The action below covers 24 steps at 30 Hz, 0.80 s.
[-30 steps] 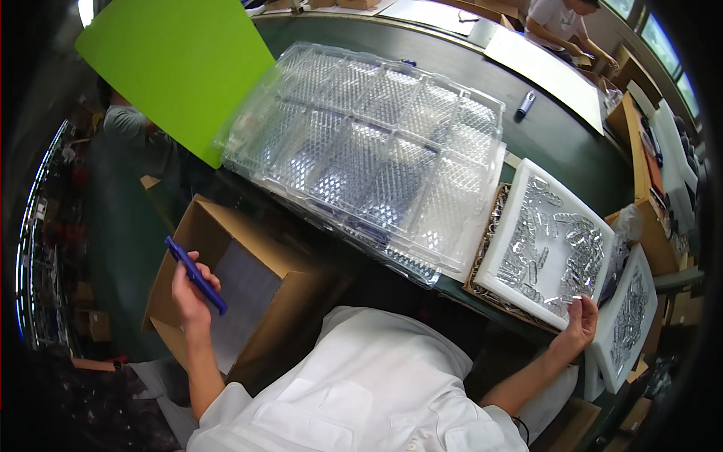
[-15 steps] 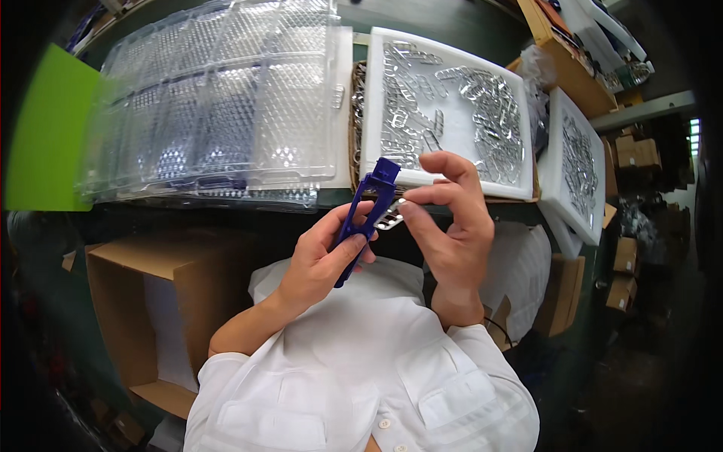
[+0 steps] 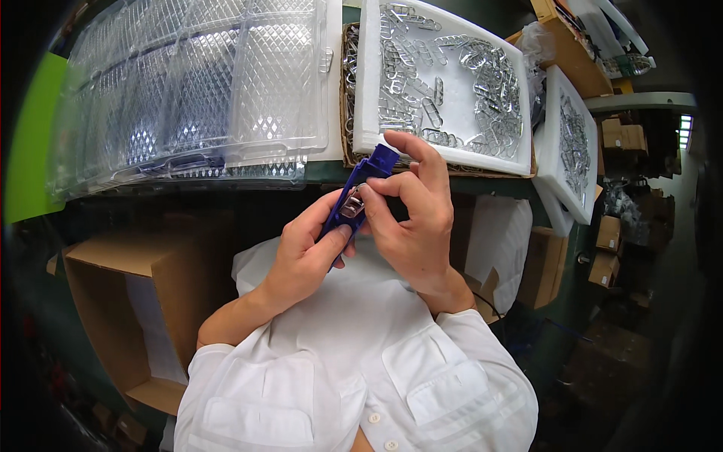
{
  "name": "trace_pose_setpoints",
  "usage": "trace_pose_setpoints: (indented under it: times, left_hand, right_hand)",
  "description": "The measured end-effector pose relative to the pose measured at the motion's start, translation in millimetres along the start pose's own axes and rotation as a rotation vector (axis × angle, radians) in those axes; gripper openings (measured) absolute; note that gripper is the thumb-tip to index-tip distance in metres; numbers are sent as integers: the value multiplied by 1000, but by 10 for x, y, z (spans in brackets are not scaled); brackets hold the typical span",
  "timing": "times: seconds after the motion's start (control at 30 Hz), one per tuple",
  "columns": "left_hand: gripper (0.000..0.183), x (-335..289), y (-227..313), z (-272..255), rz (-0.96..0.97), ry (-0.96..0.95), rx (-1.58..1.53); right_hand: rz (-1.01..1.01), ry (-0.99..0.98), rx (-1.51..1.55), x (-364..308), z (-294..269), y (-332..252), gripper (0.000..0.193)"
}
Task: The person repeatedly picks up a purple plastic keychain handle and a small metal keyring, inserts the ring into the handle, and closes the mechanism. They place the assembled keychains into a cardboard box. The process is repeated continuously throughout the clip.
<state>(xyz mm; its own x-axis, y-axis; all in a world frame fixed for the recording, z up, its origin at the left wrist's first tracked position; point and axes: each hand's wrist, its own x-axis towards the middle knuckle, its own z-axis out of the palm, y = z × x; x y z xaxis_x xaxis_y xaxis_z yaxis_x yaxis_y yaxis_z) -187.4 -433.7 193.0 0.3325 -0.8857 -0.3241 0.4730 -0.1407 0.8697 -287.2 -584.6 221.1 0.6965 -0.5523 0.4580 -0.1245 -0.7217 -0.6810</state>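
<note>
My left hand (image 3: 303,242) is closed round the lower part of a long blue plastic part (image 3: 381,158), which is tilted up and away to the right. A small shiny metal plate with slots (image 3: 349,206) lies at the opening in the middle of the blue part. Thumb and index finger of my right hand (image 3: 419,233) pinch the upper end of this plate, while the other fingers are raised. Whether the plate is fully seated I cannot tell. Beyond my hands stands a white foam tray (image 3: 369,90) of similar metal pieces (image 3: 493,98).
Clear plastic blister trays (image 3: 275,90) are stacked at the far left beside a green panel (image 3: 34,143). A second foam tray (image 3: 553,135) with metal pieces leans at the right. An open cardboard box (image 3: 113,260) sits below the bench at left.
My right hand has moved left and brought the metal plate from beside the blue part into its opening. The view has shifted slightly, so the bench appears higher and further left.
</note>
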Motion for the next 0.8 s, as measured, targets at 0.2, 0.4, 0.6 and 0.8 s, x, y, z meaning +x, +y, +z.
trace_pose_setpoints:
  times: [0.2, 0.4, 0.6, 0.8]
  left_hand:
    - [47, 37, -72, -44, 76, 64, 96]
    - [36, 96, -149, -95, 318, 84, 325]
    - [25, 149, -63, -8, 249, 121, 222]
    - [24, 180, -80, 32, 146, 93, 253]
  right_hand:
    - [-92, -133, -108, -20, 40, 131, 17]
    - [8, 118, -56, -82, 134, -7, 38]
    - [519, -200, 532, -21, 19, 87, 36]
    - [479, -202, 522, -95, 30, 50, 21]
